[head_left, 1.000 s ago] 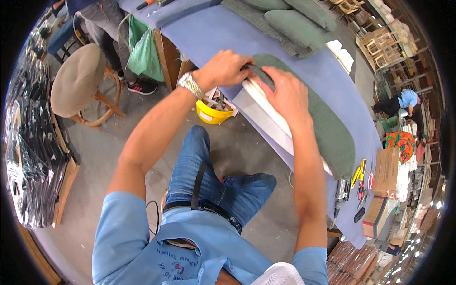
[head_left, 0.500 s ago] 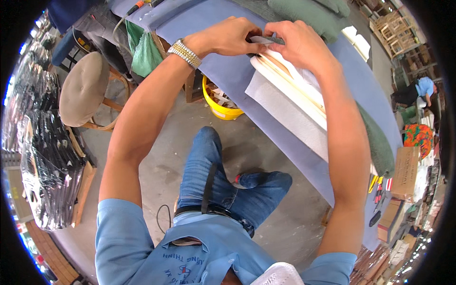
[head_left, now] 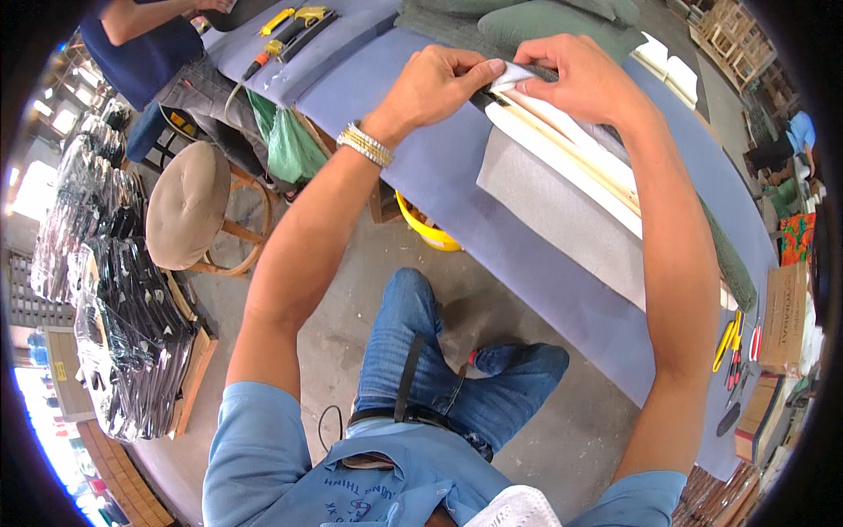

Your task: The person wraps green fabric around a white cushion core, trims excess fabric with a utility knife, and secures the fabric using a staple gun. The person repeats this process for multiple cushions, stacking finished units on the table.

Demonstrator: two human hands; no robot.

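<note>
Biggest thing here is the blue-covered table (head_left: 439,167), its near edge slanting from upper left down to lower right. A wide band of blue shows between the work and that edge, and a gap of floor shows between the edge and the person's knees. Another person is by the table's left end.

Green pads (head_left: 549,31) are heaped toward the far edge, pretty close behind the hands, so the roomier side is the near one. The padded panel (head_left: 571,175) lies roughly parallel to the near edge, its layered white and wood side facing the person, green cloth showing at its right end. A greyish sheet (head_left: 558,211) sticks out from under it toward the near edge. A cardboard box (head_left: 784,307) is by the right end, and a yellow bucket (head_left: 428,232) is on the floor, partly under the near edge.

Both hands are at the panel's left end. Left hand (head_left: 436,86) pinches a pale flap (head_left: 517,77) between thumb and forefinger; right hand (head_left: 584,77) pinches the same flap just beside it, its other fingers curled. Yellow-handled tool (head_left: 727,344) sits near the right end.
</note>
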